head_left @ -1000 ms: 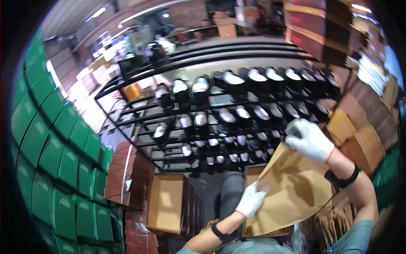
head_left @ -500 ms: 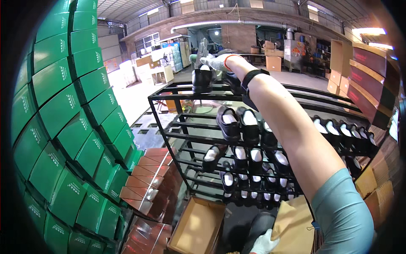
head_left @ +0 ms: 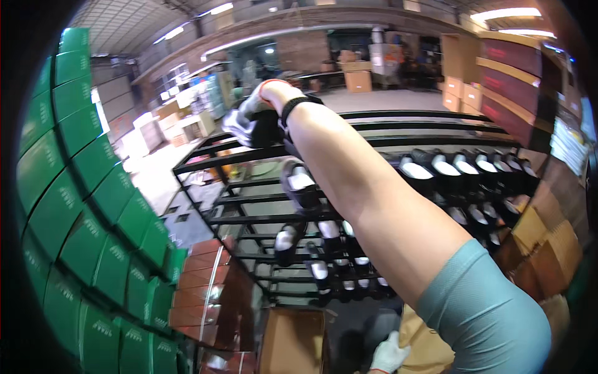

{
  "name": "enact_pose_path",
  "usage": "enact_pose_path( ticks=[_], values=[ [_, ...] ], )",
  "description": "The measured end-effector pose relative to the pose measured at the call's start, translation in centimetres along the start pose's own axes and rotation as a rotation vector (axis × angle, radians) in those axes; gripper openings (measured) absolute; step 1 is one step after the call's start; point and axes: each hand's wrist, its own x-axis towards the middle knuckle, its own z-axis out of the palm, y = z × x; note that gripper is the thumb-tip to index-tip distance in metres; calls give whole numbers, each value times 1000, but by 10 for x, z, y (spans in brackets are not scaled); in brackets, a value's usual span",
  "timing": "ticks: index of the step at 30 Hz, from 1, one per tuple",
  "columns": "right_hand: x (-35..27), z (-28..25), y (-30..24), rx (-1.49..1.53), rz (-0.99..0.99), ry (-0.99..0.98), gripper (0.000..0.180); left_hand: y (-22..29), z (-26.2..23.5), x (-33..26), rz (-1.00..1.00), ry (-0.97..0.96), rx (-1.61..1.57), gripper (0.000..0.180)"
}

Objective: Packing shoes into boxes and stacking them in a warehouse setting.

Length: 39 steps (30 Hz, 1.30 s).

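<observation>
My right hand (head_left: 265,100), in a white glove with a black wristband, reaches up and forward to the top left end of a black metal rack (head_left: 205,163). It grips a black shoe (head_left: 249,129) with a pale lining just above the top rail. Rows of black shoes (head_left: 299,184) fill the rack's lower tiers, and more black shoes (head_left: 461,165) line the right side. My left hand (head_left: 389,354), also gloved white, is low at the bottom edge, its fingers curled on the edge of a brown paper sheet (head_left: 430,349).
Stacked green boxes (head_left: 81,206) form a wall on the left, with red-brown boxes (head_left: 202,287) below them. An open cardboard box (head_left: 293,340) stands under the rack. Shelves with brown cartons (head_left: 548,230) are on the right; the warehouse floor (head_left: 156,168) lies beyond.
My right hand left the brown paper and rose to the rack's top, taking hold of a black shoe. The view tilted up. My left hand stayed low at the paper.
</observation>
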Motion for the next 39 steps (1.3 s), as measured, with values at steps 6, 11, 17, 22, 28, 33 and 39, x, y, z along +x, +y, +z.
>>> enact_pose_path(
  ticks=[6, 11, 17, 22, 28, 33, 39],
  values=[
    [-175, -36, 42, 164, 244, 172, 44, 1, -39, 11, 136, 208, -246, 35],
    [-492, -22, 134, 4, -271, 579, 45, 20, -78, 18, -307, 121, -808, 39],
    [-738, 118, 139, 350, 567, 661, 59, 56, -100, 11, -198, 43, -900, 37],
    [-774, 211, 135, 138, 688, 487, 50, 132, -119, -28, -240, 22, -886, 38],
    [-786, 244, 165, 468, 687, 511, 30, 157, 6, -30, -391, -589, -988, 74],
    [-740, 141, 170, -154, 305, 444, 78, 184, 74, -24, -395, -627, -893, 105],
    [-615, 131, 183, -752, -33, -625, 23, 162, 106, -82, 571, -488, 43, 70]
  ],
)
